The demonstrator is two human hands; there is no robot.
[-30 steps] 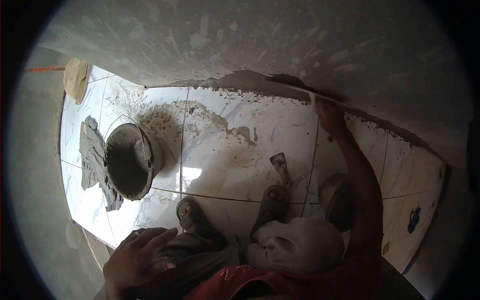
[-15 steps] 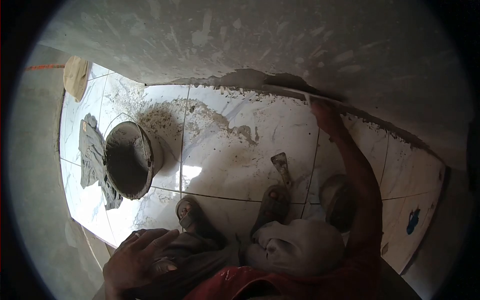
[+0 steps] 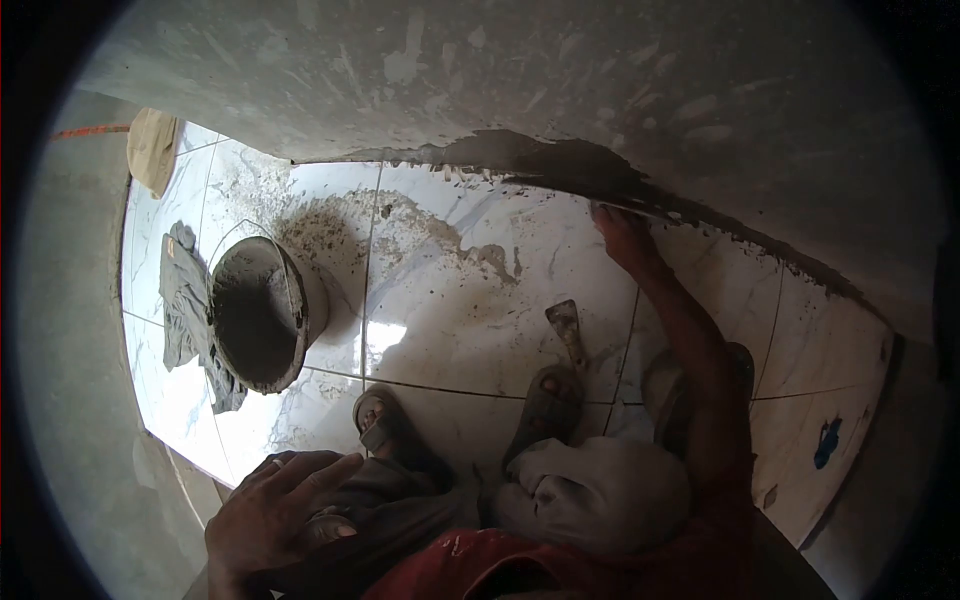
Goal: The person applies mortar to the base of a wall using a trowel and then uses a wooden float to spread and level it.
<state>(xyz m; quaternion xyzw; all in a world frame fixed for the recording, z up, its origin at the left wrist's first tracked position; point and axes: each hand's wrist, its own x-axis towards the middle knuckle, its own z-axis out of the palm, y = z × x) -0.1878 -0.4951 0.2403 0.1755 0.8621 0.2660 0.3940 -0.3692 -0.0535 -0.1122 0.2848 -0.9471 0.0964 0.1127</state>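
Observation:
My right hand (image 3: pixel 626 238) is closed around the handle of a long flat trowel (image 3: pixel 545 188). The trowel's thin blade lies along the foot of the wall, beside a dark strip of wet mortar (image 3: pixel 560 160); the handle is mostly hidden by my fingers. My left hand (image 3: pixel 285 505) rests on my left knee with its fingers stretched out, holding nothing. Between my right foot and the wall, a putty knife (image 3: pixel 567 330) lies on the tiles.
A bucket (image 3: pixel 318 305) with grey mortar inside stands at left, beside a crumpled grey cloth (image 3: pixel 185 300). Spilled mortar (image 3: pixel 320 235) spots the tiled floor (image 3: pixel 460 350). A round container (image 3: pixel 662 390) sits partly behind my right arm. A blue scrap (image 3: pixel 827 443) lies far right.
My right hand and the trowel have shifted a little to the left along the wall's foot. More dark mortar shows on the wall behind the blade. My left hand stays put.

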